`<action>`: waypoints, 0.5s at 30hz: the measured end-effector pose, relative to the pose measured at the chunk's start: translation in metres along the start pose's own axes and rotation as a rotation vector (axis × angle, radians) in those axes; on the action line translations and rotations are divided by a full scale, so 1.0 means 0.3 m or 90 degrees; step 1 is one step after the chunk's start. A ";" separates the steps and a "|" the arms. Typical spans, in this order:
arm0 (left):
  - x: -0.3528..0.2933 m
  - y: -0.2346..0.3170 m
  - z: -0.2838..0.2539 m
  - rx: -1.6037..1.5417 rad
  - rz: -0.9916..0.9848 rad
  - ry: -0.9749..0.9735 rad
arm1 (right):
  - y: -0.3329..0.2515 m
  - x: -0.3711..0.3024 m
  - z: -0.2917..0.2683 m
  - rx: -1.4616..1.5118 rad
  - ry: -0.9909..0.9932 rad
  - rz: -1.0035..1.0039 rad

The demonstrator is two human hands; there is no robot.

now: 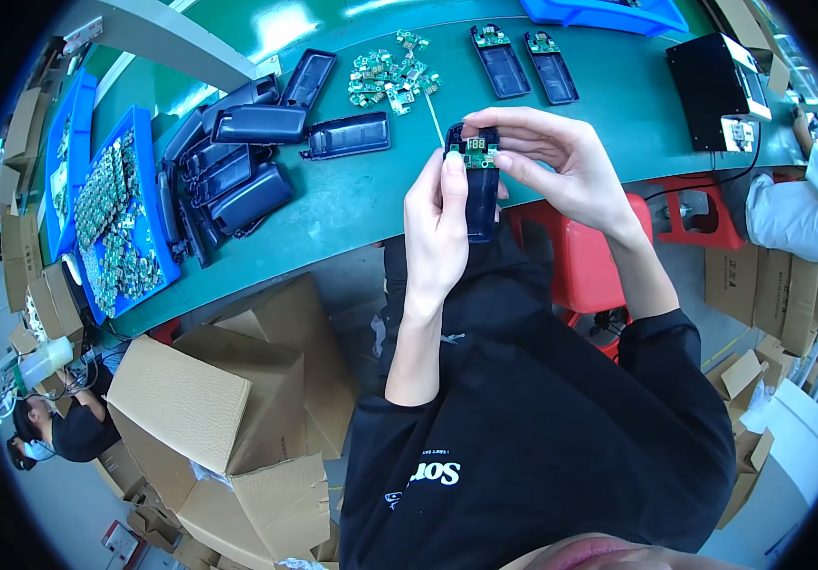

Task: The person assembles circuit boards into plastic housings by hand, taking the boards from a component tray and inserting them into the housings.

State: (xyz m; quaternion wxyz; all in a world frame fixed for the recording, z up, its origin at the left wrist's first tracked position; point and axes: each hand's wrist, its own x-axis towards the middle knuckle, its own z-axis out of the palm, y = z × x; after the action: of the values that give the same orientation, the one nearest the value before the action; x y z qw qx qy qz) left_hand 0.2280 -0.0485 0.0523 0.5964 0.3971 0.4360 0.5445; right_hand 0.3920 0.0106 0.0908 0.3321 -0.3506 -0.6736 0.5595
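Both my hands are closed on one dark blue plastic casing half (481, 211), held upright over the table's near edge. A small green circuit board (478, 157) with a digit display sits in its upper end. My left hand (436, 223) grips the casing's left side, thumb against the board's edge. From the right, my right hand (561, 161) curls over the top, its thumb by the board's right edge and its fingers behind. Beyond them lies a pile of loose circuit boards (392, 81). Two casing halves (502, 71) with boards in their ends lie farther right.
Dark blue casings (255, 125) are heaped at left on the green table (333, 204). Blue bins (164, 252) of circuit boards stand beyond them. A black box-shaped device (708, 90) is at right. Open cardboard boxes (181, 389) and a red stool (599, 256) stand below; another person (81, 427) sits far left.
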 end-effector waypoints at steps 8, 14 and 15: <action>0.012 -0.017 0.012 0.009 -0.012 0.014 | 0.006 0.018 0.000 -0.040 0.008 0.021; 0.013 -0.025 0.011 0.058 -0.018 0.006 | 0.005 0.008 -0.010 -0.071 0.024 0.069; 0.014 -0.025 0.012 0.058 -0.019 0.006 | 0.007 0.006 -0.011 -0.056 0.027 0.063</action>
State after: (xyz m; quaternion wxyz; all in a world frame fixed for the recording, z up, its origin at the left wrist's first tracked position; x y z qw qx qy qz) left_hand 0.2337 -0.0449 0.0460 0.5839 0.4146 0.4689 0.5170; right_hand 0.3941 0.0141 0.0894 0.3027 -0.4096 -0.6720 0.5377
